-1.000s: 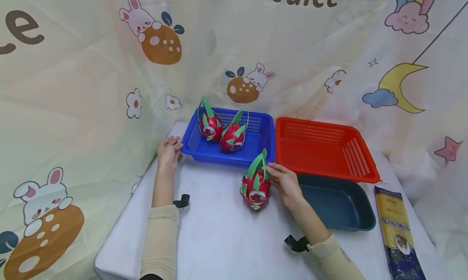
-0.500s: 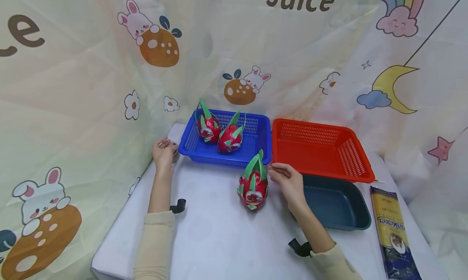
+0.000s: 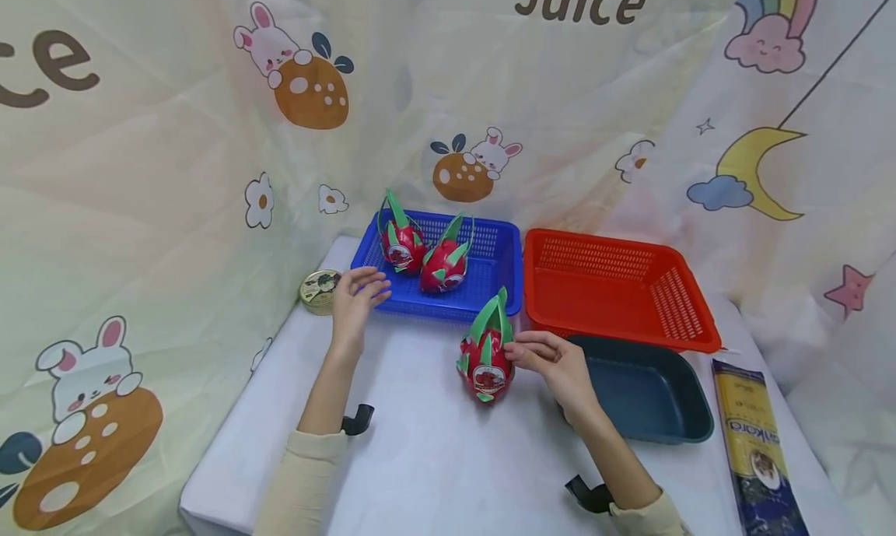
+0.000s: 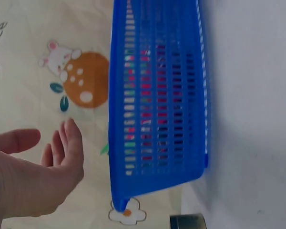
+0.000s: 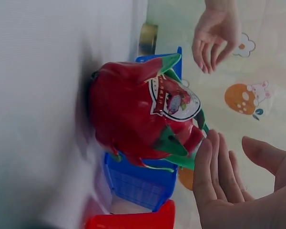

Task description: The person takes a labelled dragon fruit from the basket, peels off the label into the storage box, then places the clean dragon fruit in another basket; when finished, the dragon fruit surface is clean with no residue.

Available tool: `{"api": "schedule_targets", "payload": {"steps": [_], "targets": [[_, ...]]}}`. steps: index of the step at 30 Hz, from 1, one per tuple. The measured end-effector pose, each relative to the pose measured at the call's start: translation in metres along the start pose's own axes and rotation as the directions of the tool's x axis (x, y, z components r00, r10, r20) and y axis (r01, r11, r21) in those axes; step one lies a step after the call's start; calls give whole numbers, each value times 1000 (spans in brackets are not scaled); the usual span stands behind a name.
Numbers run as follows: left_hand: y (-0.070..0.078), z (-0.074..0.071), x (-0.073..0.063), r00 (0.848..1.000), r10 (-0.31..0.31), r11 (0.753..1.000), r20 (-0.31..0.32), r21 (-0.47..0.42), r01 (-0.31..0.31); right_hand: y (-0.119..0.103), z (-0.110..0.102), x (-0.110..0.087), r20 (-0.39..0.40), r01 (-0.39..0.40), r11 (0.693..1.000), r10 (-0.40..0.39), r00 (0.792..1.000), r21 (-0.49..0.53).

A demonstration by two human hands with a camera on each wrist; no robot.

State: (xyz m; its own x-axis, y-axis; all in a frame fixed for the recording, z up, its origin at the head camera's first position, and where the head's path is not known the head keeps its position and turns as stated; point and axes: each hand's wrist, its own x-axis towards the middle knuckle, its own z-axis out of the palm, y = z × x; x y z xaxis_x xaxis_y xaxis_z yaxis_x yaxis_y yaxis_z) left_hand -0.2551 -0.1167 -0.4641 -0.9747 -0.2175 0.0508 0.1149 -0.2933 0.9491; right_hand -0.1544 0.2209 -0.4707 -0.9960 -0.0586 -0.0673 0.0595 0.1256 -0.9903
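Note:
My right hand [image 3: 553, 357] is close beside a red dragon fruit [image 3: 486, 369] with green leaf tips and a label, standing on the table. In the right wrist view its fingers [image 5: 217, 167] are nearly straight and grip nothing; whether they touch the fruit I cannot tell. My left hand [image 3: 355, 303] hovers by the front left corner of a blue basket [image 3: 497, 268], loosely bent and holding nothing. Inside that basket lie two more dragon fruits, one at the left [image 3: 404, 244] and another nearer the middle [image 3: 444, 268]. A round flat tin [image 3: 320, 291] stands left of my left hand.
Right of the blue basket is a red basket [image 3: 595, 291]. A dark teal tray [image 3: 644, 396] sits in front of it, partly behind my right forearm. A yellow and blue packet [image 3: 759, 450] lies along the table's right side. Printed cloth [image 3: 392, 69] hangs behind.
My left hand has moved right, away from the tin it had hidden, which now shows fully. My right hand has come slightly down and nearer the standing dragon fruit, which stays in place.

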Motion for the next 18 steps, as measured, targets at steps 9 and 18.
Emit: {"api": "schedule_targets", "payload": {"steps": [9, 18], "targets": [[-29, 31, -23, 970, -28, 999, 242, -16, 33, 15, 0, 0, 30, -43, 998, 42, 999, 37], [-52, 56, -30, 838, -68, 998, 541, 52, 47, 17, 2, -2, 42, -16, 1000, 17, 999, -9]]}}
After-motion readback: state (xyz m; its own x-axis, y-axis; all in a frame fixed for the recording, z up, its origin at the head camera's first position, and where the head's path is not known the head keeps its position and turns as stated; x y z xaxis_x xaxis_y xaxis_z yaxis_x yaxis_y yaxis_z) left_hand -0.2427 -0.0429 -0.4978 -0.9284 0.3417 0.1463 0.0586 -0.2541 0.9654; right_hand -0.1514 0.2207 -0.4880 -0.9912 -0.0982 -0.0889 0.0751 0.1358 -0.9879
